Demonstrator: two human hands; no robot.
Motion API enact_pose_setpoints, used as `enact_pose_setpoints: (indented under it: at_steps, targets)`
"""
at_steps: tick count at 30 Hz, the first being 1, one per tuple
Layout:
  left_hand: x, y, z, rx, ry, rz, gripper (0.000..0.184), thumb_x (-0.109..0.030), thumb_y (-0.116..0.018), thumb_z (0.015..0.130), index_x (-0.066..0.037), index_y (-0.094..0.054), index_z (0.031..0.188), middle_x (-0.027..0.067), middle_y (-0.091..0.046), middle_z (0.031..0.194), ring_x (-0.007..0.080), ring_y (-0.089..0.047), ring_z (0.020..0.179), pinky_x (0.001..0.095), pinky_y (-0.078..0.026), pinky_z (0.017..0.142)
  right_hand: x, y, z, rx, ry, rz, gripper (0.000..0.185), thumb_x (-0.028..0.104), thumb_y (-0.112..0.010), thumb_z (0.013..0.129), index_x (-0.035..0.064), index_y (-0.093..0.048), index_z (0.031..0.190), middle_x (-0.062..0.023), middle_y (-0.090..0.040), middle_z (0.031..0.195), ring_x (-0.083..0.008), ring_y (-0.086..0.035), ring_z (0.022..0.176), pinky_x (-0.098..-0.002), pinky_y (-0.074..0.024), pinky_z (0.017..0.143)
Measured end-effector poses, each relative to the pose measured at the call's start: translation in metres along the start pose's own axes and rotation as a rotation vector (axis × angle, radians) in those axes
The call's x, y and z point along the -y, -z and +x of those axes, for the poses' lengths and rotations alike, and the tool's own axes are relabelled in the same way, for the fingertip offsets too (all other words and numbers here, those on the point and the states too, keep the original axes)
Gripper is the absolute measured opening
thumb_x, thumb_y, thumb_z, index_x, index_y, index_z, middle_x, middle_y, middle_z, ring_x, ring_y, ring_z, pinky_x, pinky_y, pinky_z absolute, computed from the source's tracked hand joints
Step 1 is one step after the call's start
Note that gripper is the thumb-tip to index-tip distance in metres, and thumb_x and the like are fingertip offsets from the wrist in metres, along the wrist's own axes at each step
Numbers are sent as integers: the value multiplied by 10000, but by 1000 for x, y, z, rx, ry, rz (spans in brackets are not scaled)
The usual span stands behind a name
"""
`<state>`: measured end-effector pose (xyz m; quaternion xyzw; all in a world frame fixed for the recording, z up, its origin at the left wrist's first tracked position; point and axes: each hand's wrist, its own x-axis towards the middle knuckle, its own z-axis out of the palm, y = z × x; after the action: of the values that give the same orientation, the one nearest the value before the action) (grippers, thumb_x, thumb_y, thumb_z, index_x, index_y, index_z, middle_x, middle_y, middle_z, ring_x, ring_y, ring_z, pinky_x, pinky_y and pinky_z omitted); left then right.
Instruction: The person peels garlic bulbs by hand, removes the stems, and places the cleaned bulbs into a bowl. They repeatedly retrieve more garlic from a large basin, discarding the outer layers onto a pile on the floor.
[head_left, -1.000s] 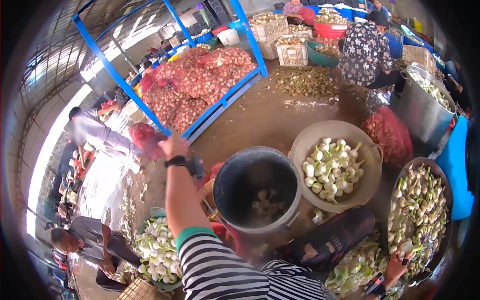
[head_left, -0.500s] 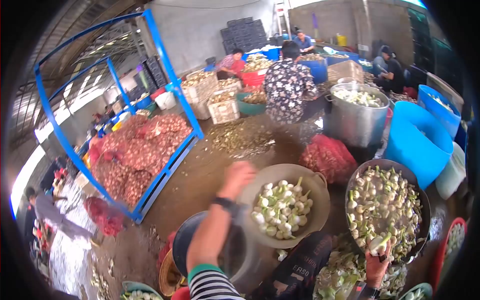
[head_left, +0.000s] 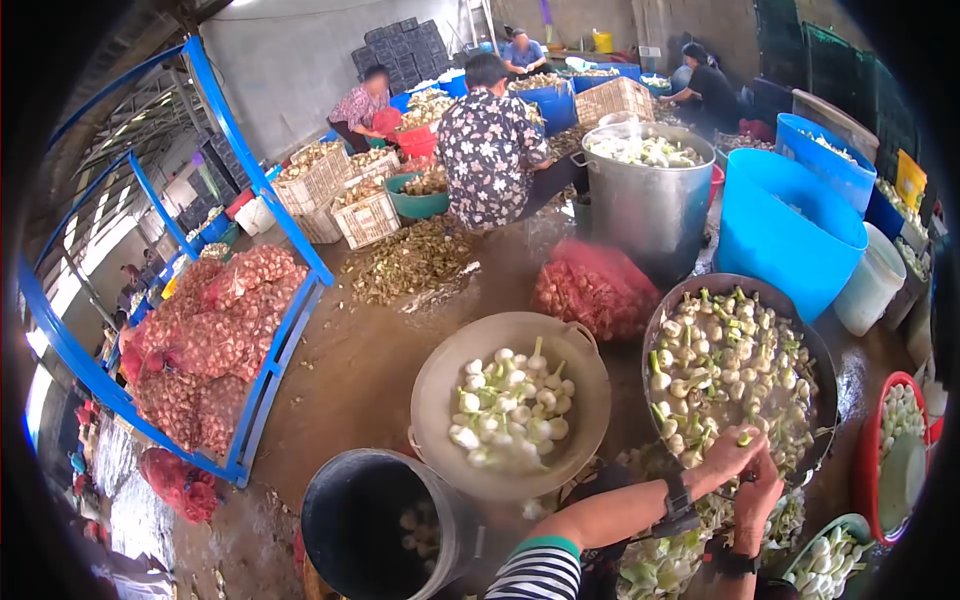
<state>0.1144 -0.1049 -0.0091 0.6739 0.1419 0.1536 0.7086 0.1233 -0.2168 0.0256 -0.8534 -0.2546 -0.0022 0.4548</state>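
My left hand [head_left: 731,459] and my right hand [head_left: 759,497] meet over the near edge of a dark, wide pan [head_left: 829,385]. Both are closed around a garlic bulb [head_left: 745,438], of which only the green stem end shows between the fingers. Unpeeled garlic bulbs with short stems [head_left: 735,375] lie in water in that pan. To the left stands a wide grey wok [head_left: 436,400] holding white, peeled garlic bulbs [head_left: 515,405]. Leafy peelings [head_left: 665,565] are heaped beneath my hands.
A dark bucket [head_left: 450,500] with a few bulbs stands at lower left. Beyond are a red mesh sack [head_left: 595,290], a large metal pot [head_left: 650,210] and a blue tub [head_left: 785,235]. A blue frame [head_left: 290,340] borders piled sacks. Several people sit farther back; a red basin [head_left: 868,480] is at right.
My left hand has swung from above the wok over to the right, joining my right hand at the dark pan. The view has turned rightward, and the bulb is now mostly covered by fingers.
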Motion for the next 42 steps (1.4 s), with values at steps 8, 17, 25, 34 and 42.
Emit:
enact_pose_setpoints:
  at_steps: [8, 17, 25, 34, 42]
  targets:
    - [-11, 1, -6, -213, -313, 297, 363, -336, -598, 863, -35, -581, 1063, 126, -551, 1027, 293, -578, 963, 329, -456, 831, 18, -1, 3, -41, 153, -413, 153, -14, -537, 731, -10, -580, 878, -184, -618, 720, -379, -596, 711, -444, -442, 623]
    - [-10, 27, -5, 7, -162, 309, 253, -298, -599, 811, -87, -634, 947, 90, -606, 997, 274, -542, 1009, 367, -438, 857, 17, -9, 5, 113, 260, -486, 92, 9, -518, 703, 16, -585, 767, -196, -594, 702, -395, -585, 692, -474, -444, 599]
    - [-32, 40, 0, 85, 111, -305, 388, -334, -467, 937, -1, -580, 1101, 82, -631, 915, 152, -600, 826, 270, -485, 739, 18, 5, 11, 40, 128, -384, 136, 31, -561, 701, 41, -568, 836, -159, -618, 766, -352, -619, 701, -431, -483, 603]
    - [-32, 33, 2, -120, -227, 276, 352, -314, -540, 913, 11, -607, 1030, 132, -617, 981, 238, -603, 902, 323, -456, 784, 26, -3, 8, 64, 114, -331, 218, -43, -546, 656, 38, -539, 858, -148, -620, 760, -363, -603, 736, -438, -468, 625]
    - [-41, 33, 0, -96, -406, 502, 222, -220, -572, 871, -20, -644, 936, 118, -642, 889, 299, -620, 819, 357, -475, 712, 24, 3, 15, 235, 159, -496, 140, 86, -562, 712, 20, -551, 834, -156, -624, 711, -330, -630, 652, -419, -494, 594]
